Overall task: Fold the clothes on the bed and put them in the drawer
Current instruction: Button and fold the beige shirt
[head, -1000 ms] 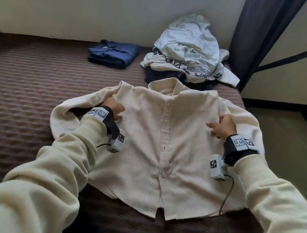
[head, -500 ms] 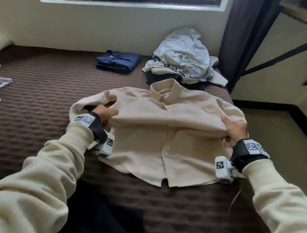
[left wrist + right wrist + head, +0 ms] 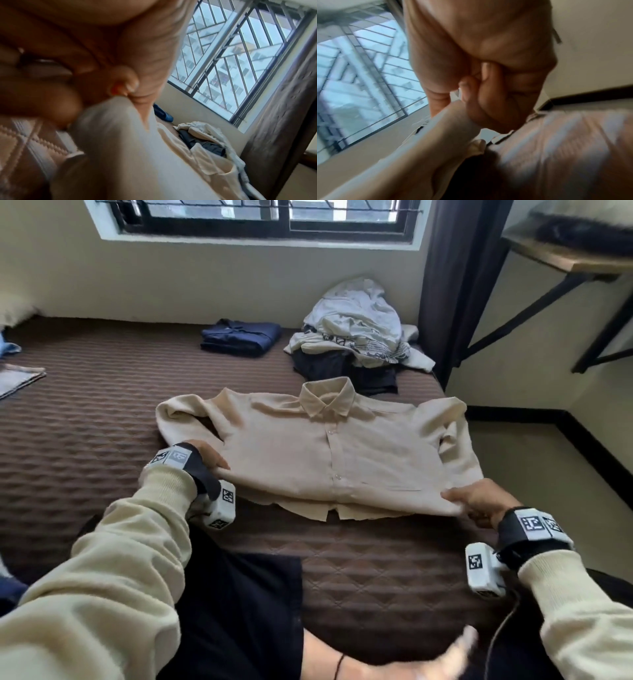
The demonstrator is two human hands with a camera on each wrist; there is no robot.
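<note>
Cream shirt [image 3: 342, 453] lying button-side up on the brown quilted bed [image 3: 85, 422], lower part doubled under. Left hand [image 3: 209, 455] pinching the folded edge at its left end; right hand [image 3: 479, 501] pinching the right end. Beyond, folded navy garment [image 3: 239, 337] and unfolded clothes pile [image 3: 359, 337] lying against the wall.

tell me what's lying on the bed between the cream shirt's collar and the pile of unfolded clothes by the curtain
A dark garment lies there in the head view, spreading out from under the pale pile of clothes right up to the cream shirt's collar.
</note>
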